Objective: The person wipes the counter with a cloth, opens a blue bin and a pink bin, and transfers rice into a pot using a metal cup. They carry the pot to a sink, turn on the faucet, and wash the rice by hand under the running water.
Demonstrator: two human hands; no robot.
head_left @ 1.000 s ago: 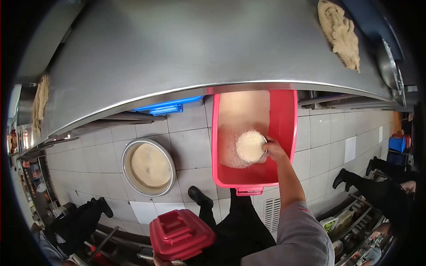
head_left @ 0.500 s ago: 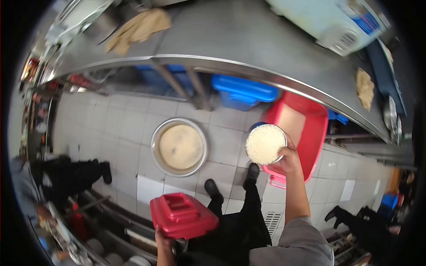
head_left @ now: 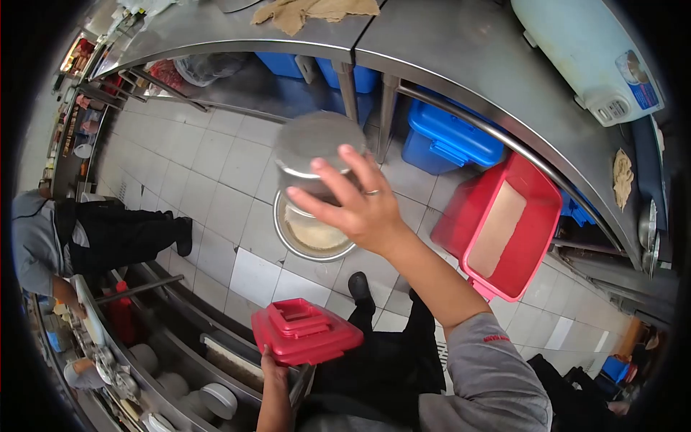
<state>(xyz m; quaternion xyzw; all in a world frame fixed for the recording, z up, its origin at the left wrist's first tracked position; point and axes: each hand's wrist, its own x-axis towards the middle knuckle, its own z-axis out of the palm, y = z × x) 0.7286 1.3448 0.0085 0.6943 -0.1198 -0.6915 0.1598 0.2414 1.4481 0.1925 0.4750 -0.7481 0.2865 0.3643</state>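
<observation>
My right hand (head_left: 356,201) grips a round metal container (head_left: 320,147), tipped so that its base faces up toward the camera. The container is above a wide metal bowl (head_left: 332,255) on the floor, which holds pale grains (head_left: 311,234) and is partly hidden behind my hand. Low on the left, my left hand (head_left: 272,367) holds the edge of a red lid (head_left: 306,333) with a raised handle. To the right of the bowl stands an open red bin (head_left: 450,216), with pale grains (head_left: 499,223) along one side inside.
A steel counter (head_left: 439,54) runs across the top, carrying cloths (head_left: 313,13) and a pale appliance (head_left: 590,57). Blue lidded bins (head_left: 453,137) stand beneath it. One person (head_left: 108,234) stands at the left; another person's dark legs (head_left: 568,385) show at lower right.
My right hand has moved left from near the red bin to above the metal bowl. The container, upright and full of pale grains before, is now turned over.
</observation>
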